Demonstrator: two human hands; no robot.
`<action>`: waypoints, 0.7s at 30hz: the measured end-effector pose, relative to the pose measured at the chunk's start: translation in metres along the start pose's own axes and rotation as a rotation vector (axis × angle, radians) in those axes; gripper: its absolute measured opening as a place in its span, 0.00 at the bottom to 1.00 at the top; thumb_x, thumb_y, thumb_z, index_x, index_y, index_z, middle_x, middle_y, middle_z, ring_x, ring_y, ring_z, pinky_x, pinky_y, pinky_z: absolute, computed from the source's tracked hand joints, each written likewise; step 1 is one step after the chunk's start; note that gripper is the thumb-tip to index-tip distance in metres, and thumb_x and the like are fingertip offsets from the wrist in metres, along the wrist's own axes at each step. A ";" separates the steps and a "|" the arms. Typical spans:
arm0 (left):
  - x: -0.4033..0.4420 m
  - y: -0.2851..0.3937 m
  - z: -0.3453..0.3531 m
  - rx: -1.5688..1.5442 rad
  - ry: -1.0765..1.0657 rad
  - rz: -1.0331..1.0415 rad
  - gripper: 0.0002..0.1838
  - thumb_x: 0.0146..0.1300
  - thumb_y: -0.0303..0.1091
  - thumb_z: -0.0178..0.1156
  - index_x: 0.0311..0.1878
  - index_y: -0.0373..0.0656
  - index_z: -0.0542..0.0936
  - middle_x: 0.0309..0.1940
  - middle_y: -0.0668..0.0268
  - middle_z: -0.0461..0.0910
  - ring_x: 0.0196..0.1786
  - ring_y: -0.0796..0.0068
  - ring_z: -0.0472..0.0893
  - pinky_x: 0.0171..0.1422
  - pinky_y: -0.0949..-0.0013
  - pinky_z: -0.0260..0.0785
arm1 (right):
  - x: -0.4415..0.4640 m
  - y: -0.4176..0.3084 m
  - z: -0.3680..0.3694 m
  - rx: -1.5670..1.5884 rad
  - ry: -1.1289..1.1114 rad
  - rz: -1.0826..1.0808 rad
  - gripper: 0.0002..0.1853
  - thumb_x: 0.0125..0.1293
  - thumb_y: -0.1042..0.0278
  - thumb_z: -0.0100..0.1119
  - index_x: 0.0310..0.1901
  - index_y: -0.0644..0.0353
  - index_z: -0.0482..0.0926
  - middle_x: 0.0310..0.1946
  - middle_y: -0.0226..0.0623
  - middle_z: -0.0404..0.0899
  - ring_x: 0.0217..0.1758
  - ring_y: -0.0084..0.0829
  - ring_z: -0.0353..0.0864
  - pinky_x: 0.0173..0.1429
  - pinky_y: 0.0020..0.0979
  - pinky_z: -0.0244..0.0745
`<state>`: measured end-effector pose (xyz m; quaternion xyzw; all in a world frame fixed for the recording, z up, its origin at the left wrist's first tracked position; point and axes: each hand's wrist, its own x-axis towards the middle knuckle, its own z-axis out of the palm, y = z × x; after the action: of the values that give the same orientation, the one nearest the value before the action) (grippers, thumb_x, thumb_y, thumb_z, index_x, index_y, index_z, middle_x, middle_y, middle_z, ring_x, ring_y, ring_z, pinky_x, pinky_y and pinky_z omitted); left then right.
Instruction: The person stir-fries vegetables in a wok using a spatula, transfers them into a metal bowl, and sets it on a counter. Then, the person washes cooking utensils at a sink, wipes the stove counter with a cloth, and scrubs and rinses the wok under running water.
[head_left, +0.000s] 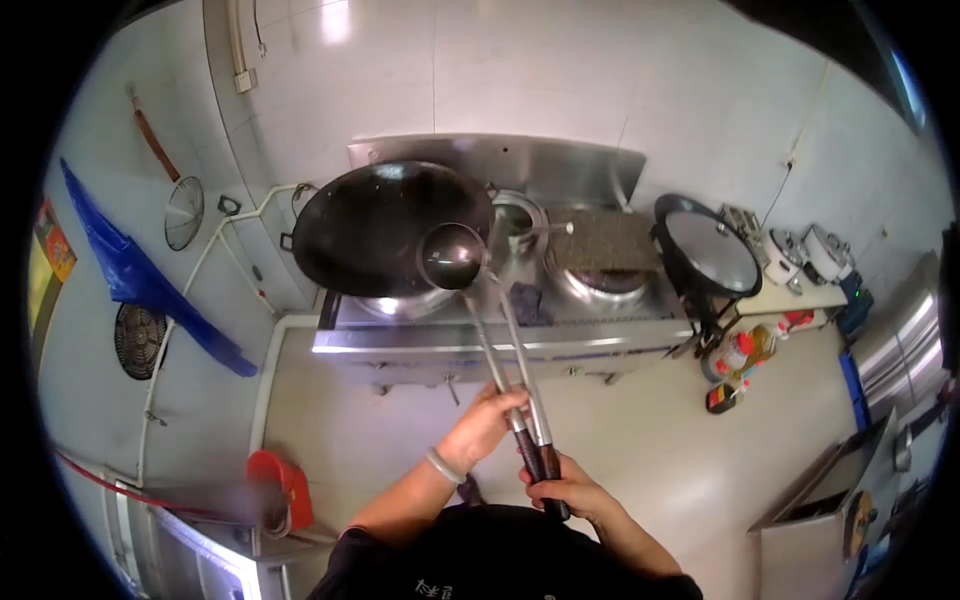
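Two long metal utensils with dark handles are held together in front of my body. My left hand (pixel 487 425) is wrapped round their metal shafts, just above the handles. Lower down, my right hand (pixel 572 487) grips the dark handles (pixel 541 462). At the far end, a round ladle bowl (pixel 451 257) hangs over the right edge of a large black wok (pixel 375 225). The head of the second utensil is hard to make out behind the ladle. The wok sits on the left burner of a steel stove (pixel 500 337).
A metal pot (pixel 516 218) stands mid-stove, with a dark cloth (pixel 526 301) in front. A lidded black pan (pixel 708 250) is at the right, near bottles (pixel 735 355) on a low shelf. A red bucket (pixel 290 490) stands lower left; a steel counter (pixel 800 550) is lower right.
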<state>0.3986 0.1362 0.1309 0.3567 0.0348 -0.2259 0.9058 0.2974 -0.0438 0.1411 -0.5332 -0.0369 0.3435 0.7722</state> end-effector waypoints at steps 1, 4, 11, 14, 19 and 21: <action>0.022 0.008 0.003 0.132 -0.047 -0.044 0.23 0.67 0.29 0.57 0.63 0.40 0.65 0.56 0.58 0.74 0.60 0.63 0.74 0.67 0.58 0.65 | 0.012 -0.017 -0.014 0.010 0.080 -0.017 0.23 0.55 0.78 0.63 0.52 0.63 0.67 0.37 0.34 0.74 0.30 0.26 0.76 0.33 0.27 0.74; 0.067 0.025 0.001 0.241 -0.148 -0.082 0.27 0.67 0.33 0.59 0.67 0.43 0.64 0.60 0.64 0.72 0.65 0.68 0.70 0.69 0.61 0.61 | 0.048 -0.054 -0.053 -0.025 0.264 -0.047 0.24 0.51 0.77 0.64 0.51 0.65 0.68 0.38 0.36 0.75 0.31 0.29 0.77 0.33 0.30 0.75; 0.111 0.062 -0.068 0.280 -0.092 -0.231 0.23 0.68 0.32 0.57 0.65 0.40 0.68 0.60 0.59 0.76 0.61 0.66 0.75 0.68 0.63 0.65 | 0.175 -0.146 -0.164 -0.181 0.432 -0.072 0.12 0.50 0.74 0.63 0.36 0.63 0.73 0.24 0.33 0.74 0.22 0.29 0.75 0.28 0.31 0.73; 0.109 0.067 -0.110 0.326 0.308 -0.131 0.22 0.67 0.31 0.57 0.63 0.38 0.70 0.56 0.57 0.78 0.57 0.65 0.78 0.63 0.64 0.69 | 0.252 -0.170 -0.240 -0.243 0.420 -0.008 0.09 0.53 0.72 0.62 0.35 0.63 0.74 0.21 0.34 0.74 0.21 0.29 0.75 0.25 0.32 0.72; 0.079 0.063 -0.147 0.005 0.819 0.125 0.20 0.66 0.26 0.56 0.61 0.37 0.71 0.51 0.59 0.80 0.52 0.67 0.79 0.55 0.67 0.72 | 0.375 -0.213 -0.320 -0.204 0.343 0.107 0.06 0.55 0.72 0.62 0.31 0.63 0.75 0.20 0.35 0.74 0.21 0.29 0.75 0.23 0.33 0.71; 0.064 0.040 -0.164 -0.059 0.910 0.173 0.21 0.67 0.27 0.56 0.62 0.37 0.69 0.51 0.58 0.80 0.50 0.68 0.79 0.54 0.67 0.72 | 0.413 -0.229 -0.336 -0.127 0.327 0.138 0.05 0.56 0.72 0.61 0.28 0.63 0.75 0.19 0.36 0.74 0.20 0.29 0.75 0.22 0.33 0.71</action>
<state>0.4890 0.2463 0.0198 0.3953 0.4052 0.0308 0.8238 0.8663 -0.1217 0.0635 -0.6307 0.1041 0.3017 0.7074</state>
